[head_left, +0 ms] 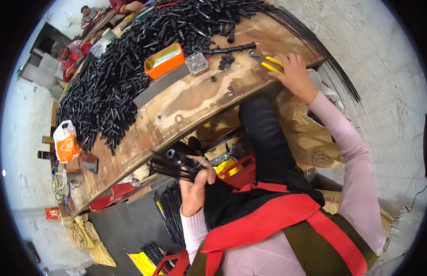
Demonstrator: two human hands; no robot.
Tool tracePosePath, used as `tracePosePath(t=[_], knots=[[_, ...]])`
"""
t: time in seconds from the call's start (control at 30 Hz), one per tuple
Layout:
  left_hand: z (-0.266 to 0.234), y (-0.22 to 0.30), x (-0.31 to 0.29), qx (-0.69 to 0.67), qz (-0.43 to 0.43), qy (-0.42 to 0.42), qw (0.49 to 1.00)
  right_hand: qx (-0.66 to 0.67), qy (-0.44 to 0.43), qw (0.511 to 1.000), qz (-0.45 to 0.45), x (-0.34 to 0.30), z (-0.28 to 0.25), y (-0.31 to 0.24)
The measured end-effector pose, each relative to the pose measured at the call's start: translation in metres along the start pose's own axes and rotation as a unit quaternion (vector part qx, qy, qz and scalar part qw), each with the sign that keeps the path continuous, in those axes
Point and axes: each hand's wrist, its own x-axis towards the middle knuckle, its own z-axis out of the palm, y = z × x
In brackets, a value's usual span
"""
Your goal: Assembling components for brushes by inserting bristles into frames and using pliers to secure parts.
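Observation:
My left hand (197, 186) is closed around a bundle of black tubular parts (174, 161), held beside the table's near edge. Motion blurs their far ends, and one round open end faces up. Over the right part of the table, my right hand (296, 76) is on a pair of yellow-handled pliers (272, 65). The handles stand apart and run in between my thumb and fingers; the grey jaws point left. Left of the jaws lies a long black rod (229, 48), with a small cluster of black rings (226, 61) below it.
A large heap of black tubular pieces (107, 92) covers the table's (195, 99) far side. An orange box (165, 62) and a clear tub of small metal parts (196, 63) stand before it. Long thin rods (333, 64) overhang the right end. Other people (68, 57) sit at far left.

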Motion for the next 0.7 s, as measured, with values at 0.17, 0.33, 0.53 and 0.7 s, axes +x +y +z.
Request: tracePosePath(t=[0.17,0.33,0.53,0.7], knots=[[0.019,-0.002,0.017,-0.046,-0.012,0.021,0.999,0.195,-0.013,0.980,-0.030,0.008,0.027,0.041],[0.011,-0.001,0.009,0.030,0.009,0.071,0.997,0.658,-0.245,0.698,0.141,-0.027,-0.040,-0.055],[0.017,0.004,0.002,0.045,-0.018,0.122,0.991,0.468,-0.409,0.776,-0.111,-0.054,-0.091,-0.144],[0.020,0.005,0.003,0.065,0.021,0.066,0.996,0.345,-0.277,0.866,-0.233,-0.060,-0.094,-0.153]])
